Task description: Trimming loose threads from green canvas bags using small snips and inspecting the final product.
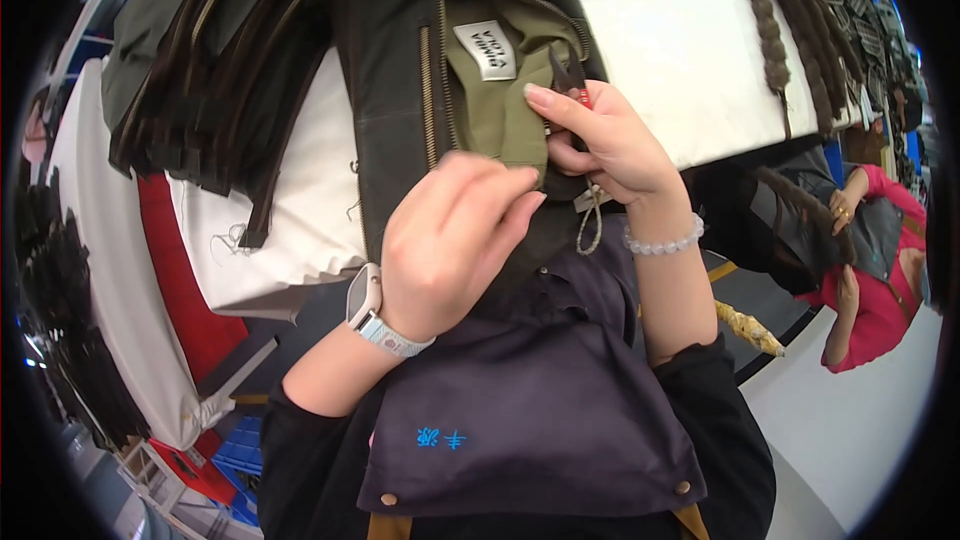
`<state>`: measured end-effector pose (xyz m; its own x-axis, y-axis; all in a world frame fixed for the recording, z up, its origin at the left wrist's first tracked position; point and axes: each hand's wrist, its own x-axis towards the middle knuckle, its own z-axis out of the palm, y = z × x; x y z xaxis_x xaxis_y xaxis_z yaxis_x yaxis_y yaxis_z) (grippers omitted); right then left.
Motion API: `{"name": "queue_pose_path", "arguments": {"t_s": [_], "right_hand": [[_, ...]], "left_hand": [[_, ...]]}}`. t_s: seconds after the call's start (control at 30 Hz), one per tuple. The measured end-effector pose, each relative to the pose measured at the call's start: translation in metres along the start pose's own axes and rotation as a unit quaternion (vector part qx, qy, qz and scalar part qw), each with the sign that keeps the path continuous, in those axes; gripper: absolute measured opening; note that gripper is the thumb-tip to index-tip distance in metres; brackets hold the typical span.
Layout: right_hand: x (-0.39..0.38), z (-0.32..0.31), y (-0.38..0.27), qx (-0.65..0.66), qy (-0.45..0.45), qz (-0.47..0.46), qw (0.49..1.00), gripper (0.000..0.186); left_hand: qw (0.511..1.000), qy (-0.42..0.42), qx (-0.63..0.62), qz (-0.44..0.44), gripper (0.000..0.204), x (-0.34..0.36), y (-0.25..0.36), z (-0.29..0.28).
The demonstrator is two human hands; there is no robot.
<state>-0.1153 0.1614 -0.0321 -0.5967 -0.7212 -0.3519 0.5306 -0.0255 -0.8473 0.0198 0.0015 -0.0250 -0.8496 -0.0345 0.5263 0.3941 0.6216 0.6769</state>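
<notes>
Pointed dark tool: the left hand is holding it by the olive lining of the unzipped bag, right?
Wrong hand: the head view shows the pointed dark tool in the right hand, by the olive lining of the unzipped bag.

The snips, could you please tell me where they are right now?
In the head view, the snips are in the right hand, above and right of the picture's centre, beside the green lining and to the right of the white label.
</notes>
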Motion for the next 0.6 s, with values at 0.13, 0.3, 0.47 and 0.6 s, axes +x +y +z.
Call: {"name": "queue_pose_path", "arguments": {"t_s": [0.13, 0.3, 0.47, 0.6], "right_hand": [[-0.004, -0.004, 0.012, 0.008, 0.025, -0.017, 1.0, 0.029], [-0.037, 0.015, 0.023, -0.052, 0.164, -0.175, 0.969, 0.014], [-0.059, 0.005, 0.047, -0.215, 0.215, -0.301, 0.904, 0.031], [-0.069, -0.015, 0.064, -0.245, 0.218, -0.324, 0.887, 0.033]], "left_hand": [[0.989, 0.02, -0.071, -0.129, 0.032, 0.002, -0.004, 0.02], [0.989, 0.026, -0.081, -0.124, 0.033, 0.0, -0.004, 0.026], [0.992, 0.009, -0.028, -0.12, 0.034, 0.001, 0.0, 0.032], [0.994, -0.016, 0.007, -0.103, 0.033, 0.007, 0.002, 0.035]]}}
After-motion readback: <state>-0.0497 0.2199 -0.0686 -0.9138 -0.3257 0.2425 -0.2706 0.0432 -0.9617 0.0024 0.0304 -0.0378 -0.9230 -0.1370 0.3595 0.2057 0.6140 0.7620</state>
